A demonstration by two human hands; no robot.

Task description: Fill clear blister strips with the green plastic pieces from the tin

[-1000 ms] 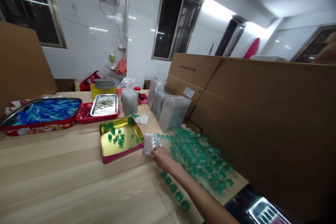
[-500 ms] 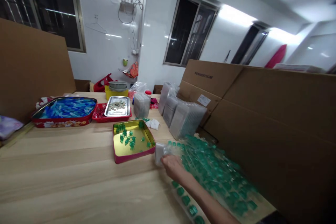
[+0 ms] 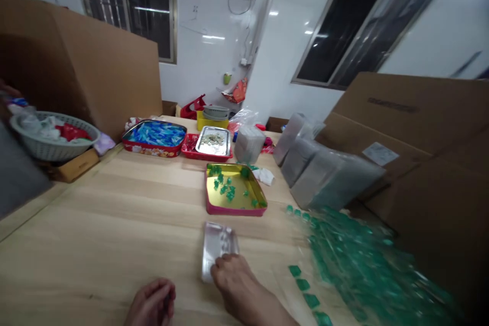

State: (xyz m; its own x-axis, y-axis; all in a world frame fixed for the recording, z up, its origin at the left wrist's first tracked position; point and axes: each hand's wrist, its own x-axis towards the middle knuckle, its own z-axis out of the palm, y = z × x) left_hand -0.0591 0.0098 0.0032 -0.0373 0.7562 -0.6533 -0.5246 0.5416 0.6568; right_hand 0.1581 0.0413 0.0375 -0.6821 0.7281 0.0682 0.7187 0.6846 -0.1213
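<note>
My right hand is closed on the near right edge of a clear plastic tray, which is blurred by motion above the wooden table. To the left, at the bottom edge, my left hand has its fingers curled together, and nothing shows in it. Behind the tray stands a shallow tin, pink outside and gold inside, with small green translucent pieces scattered in it. On the right lie clear plastic trays filled with green pieces, with a row of them at the near side.
Stacked clear plastic cases stand before a cardboard box at right. At the back are a tin of blue pieces, a metal tray and a smaller stack. A grey basket sits at left, beside a cardboard sheet.
The view has swung left. My right hand has carried the clear tray from beside the green pieces to the table in front of the tin. My left hand has come into view.
</note>
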